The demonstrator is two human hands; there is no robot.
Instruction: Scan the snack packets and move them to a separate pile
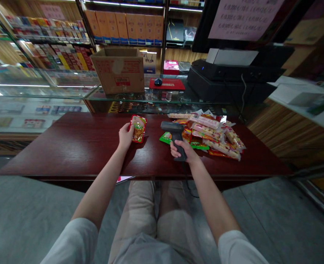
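My left hand [126,136] grips the left edge of a red snack packet [138,129], thumb on its front, just above the dark red table [76,146]. The packet's face shows green and brown printing. In my right hand [184,149] is a black barcode scanner [175,132], fingers wrapped round its handle and its head pointing left toward the packet. Behind and right of the scanner lies a heap of snack packets [210,134], with long pale wrapped sticks on top and red and green packets beneath. A cable hangs from the scanner over the table's front edge.
Behind the table, a glass counter holds an open cardboard box [117,73], a mouse [158,82] on a red mat [173,84], and a black cash-register unit [219,82]. Stocked shelves [126,27] line the back. White boxes [296,91] stand on a wooden cabinet at right.
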